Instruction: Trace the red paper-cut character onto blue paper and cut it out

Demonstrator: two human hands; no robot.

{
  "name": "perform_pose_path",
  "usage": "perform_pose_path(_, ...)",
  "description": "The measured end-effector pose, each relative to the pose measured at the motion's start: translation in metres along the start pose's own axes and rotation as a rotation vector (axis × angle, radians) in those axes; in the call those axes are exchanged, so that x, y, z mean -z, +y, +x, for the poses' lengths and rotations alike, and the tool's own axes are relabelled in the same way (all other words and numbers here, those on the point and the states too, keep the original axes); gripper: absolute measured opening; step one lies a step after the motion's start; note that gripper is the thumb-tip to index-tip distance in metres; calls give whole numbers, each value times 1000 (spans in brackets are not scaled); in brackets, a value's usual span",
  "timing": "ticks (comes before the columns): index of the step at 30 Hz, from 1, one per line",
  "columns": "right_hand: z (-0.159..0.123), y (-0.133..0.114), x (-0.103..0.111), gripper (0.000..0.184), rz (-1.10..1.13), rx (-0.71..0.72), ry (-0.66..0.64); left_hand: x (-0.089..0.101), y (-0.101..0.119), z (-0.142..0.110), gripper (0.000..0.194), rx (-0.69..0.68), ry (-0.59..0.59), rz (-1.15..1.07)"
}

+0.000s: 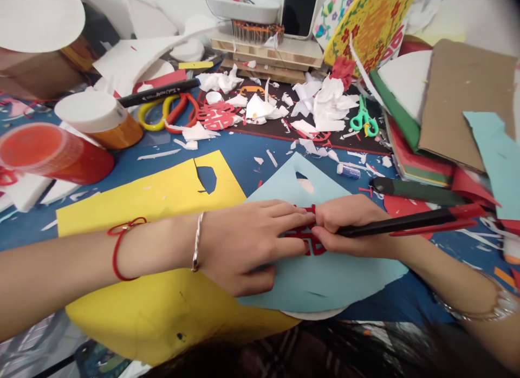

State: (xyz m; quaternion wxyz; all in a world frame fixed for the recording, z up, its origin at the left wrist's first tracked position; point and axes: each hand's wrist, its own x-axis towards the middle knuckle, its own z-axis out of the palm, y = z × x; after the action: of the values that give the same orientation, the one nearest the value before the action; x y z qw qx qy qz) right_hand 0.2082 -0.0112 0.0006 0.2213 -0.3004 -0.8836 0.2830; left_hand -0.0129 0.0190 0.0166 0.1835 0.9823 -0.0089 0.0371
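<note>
My left hand [247,242] lies flat, fingers stretched out, pressing on a red paper cut-out [314,245] shaped like a Chinese character. That cut-out rests on a light blue sheet of paper [337,283] with a small hole near its top corner. In my right hand [351,223], closed beside the cut-out, is a slim black-and-red pen [406,221]; its tip is hidden by the fingers. Under my left forearm spreads a yellow sheet [134,188] with a cut hole. A white edge of something round peeks out beneath the blue sheet.
Two paint jars, one red [57,153] and one orange [99,118], stand at left. Red-and-yellow scissors [170,115], green scissors [363,118] and paper scraps lie behind. At right are a dark green cutter [418,189], a glue-like blue eraser [348,171] and cardboard [467,91].
</note>
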Motion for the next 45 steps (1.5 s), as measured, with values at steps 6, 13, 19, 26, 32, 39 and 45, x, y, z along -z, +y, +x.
perform_pose_path(6,0,-1,-1,35,-1,-37,5,0,-1,0,45,2,-2,-4)
perform_pose_path(13,0,-2,-2,34,23,-53,36,0,0,2,44,9,-6,0)
perform_pose_path(19,0,-3,-1,35,23,-70,14,0,0,2,43,5,-6,-7)
perform_pose_path(26,-1,-4,-1,35,2,-45,0,-1,0,1,42,7,6,-4)
perform_pose_path(32,-1,-6,-1,33,17,-51,-25,-1,-1,0,42,-8,19,-3)
perform_pose_path(39,0,-6,-1,32,38,-23,-59,-2,-1,0,41,-1,15,-2)
perform_pose_path(45,0,-6,1,31,75,2,-91,-1,-2,0,46,-4,12,-6)
